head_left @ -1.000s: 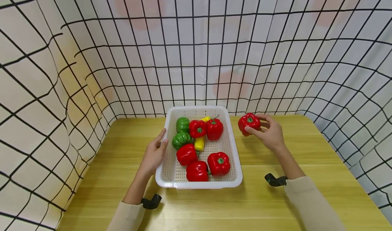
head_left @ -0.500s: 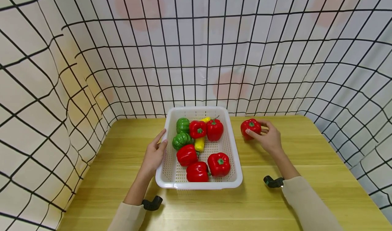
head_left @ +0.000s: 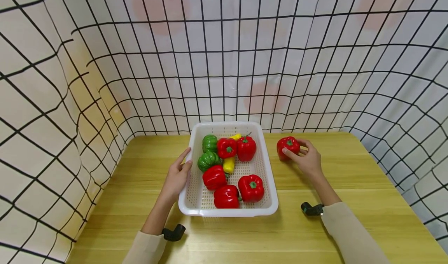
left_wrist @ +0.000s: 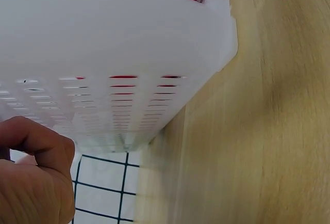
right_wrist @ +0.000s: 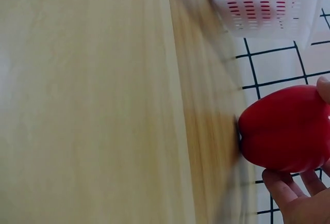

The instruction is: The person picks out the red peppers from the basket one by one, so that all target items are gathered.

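My right hand (head_left: pixel 310 159) holds a glossy red bell pepper (head_left: pixel 286 147) upright on the wooden table, just right of a white plastic basket (head_left: pixel 227 212). Thumb and fingers lie on either side of this pepper (right_wrist: pixel 283 131) in the right wrist view, its base right at the tabletop. On the other side, my left hand (head_left: pixel 176 178) grips the basket's left rim, thumb over the edge. The left wrist view shows its bent fingers (left_wrist: pixel 44 141) against the slotted wall. Inside the basket are several red bell peppers (head_left: pixel 251 188), two ribbed green vegetables (head_left: pixel 209 161) and yellow pieces (head_left: pixel 229 165), partly covered.
The wooden table (head_left: pixel 350 178) extends on both sides of the basket. A white backdrop with a black grid (head_left: pixel 231 62) rises behind and at both sides. Each wrist carries a small black camera mount (head_left: pixel 311 208).
The right hand has lowered the red bell pepper to the tabletop, shifting it slightly right and nearer to me, and has tilted it upright. The left hand and basket have stayed in place.
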`<state>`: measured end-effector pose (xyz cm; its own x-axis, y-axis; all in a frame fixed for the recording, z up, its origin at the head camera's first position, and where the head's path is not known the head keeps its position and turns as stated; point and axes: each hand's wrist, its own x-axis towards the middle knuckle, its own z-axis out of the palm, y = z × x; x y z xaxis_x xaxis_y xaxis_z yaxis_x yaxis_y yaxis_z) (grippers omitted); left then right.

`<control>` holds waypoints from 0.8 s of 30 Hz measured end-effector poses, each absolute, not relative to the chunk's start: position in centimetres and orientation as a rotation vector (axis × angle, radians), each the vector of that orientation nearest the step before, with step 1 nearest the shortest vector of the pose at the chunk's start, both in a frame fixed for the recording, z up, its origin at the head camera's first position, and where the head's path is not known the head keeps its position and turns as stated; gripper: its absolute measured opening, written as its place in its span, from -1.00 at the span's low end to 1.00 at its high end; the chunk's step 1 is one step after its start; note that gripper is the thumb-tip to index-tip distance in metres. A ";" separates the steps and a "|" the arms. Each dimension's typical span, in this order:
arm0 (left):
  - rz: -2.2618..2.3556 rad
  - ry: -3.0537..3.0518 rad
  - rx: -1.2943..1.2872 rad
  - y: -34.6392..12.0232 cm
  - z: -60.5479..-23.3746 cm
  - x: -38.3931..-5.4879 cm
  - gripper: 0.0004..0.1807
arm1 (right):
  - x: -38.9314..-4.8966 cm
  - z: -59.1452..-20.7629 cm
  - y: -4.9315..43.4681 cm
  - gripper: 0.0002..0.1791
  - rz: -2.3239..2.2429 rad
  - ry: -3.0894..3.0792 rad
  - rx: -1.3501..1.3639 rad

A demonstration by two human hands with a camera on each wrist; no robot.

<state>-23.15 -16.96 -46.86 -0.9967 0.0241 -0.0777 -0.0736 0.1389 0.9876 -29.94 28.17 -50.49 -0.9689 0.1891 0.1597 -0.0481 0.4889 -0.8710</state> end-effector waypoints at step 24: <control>2.026 2.279 0.000 -17.0 -47.0 -23.2 -0.42 | -29.2 -48.8 28.5 -0.16 1.458 -2.421 -0.056</control>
